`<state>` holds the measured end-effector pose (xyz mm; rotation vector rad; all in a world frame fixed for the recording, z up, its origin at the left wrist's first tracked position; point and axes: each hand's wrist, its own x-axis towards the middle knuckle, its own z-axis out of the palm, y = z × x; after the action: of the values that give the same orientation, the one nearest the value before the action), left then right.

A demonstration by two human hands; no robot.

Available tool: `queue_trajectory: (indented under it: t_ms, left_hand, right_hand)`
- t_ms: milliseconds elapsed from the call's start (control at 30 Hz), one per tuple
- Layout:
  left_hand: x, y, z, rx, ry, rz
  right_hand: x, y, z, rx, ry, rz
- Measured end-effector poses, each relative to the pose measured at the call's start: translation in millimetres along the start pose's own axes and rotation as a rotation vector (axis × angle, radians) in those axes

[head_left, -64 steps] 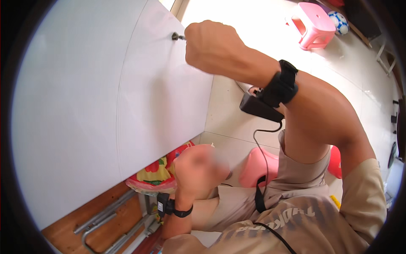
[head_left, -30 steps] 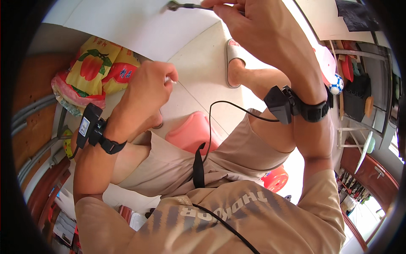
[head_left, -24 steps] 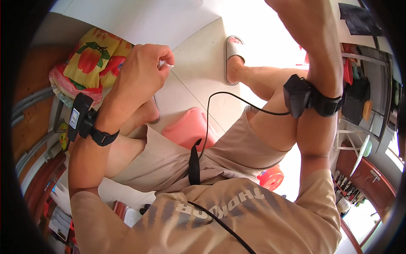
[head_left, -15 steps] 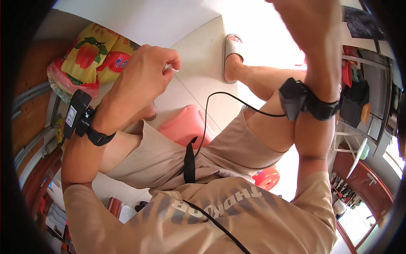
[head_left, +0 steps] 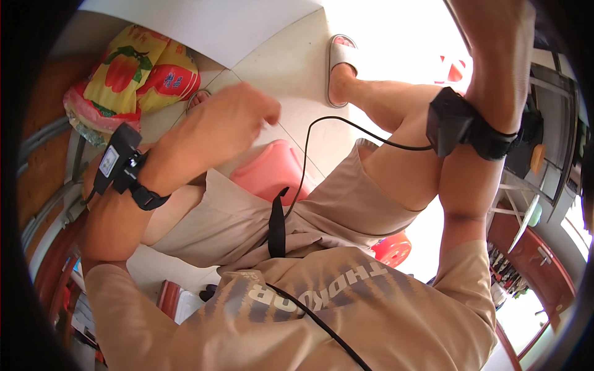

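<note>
My left hand (head_left: 232, 120) is raised over the floor, in front of the pink plastic stool or tub (head_left: 275, 167). Its fingers are curled in and smeared by motion, so what they hold cannot be made out. A black strapped device (head_left: 117, 161) sits on my left wrist. My right hand (head_left: 498, 28) reaches up past the upper right edge, with its fingers out of the picture. Another black device (head_left: 455, 123) is strapped to that wrist, and a black cable (head_left: 371, 131) runs from it to my lap.
Yellow and red printed bags (head_left: 133, 74) lie on the floor at the left, below a white panel (head_left: 216, 28). A red round stool (head_left: 393, 247) stands beside my right thigh. Metal racks (head_left: 547, 111) hold goods at the right.
My left hand has moved right and slightly down; the small white piece seen in its fingers no longer shows clearly. My right arm has shifted right, its hand still at the top edge.
</note>
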<state>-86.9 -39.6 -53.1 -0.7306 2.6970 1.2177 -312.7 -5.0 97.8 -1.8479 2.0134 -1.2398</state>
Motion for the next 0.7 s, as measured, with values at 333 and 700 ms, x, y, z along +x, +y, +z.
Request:
queue_trajectory:
  t_ms: [333,700]
  left_hand:
    - [-47,22,68,-0.089,-1.024,0.250]
    - [-17,2,45,0.361,-0.819,0.174]
  right_hand:
    - [-4,2,1,-0.019,-0.308,0.074]
    - [-13,18,6,-0.177,-0.064,-0.091]
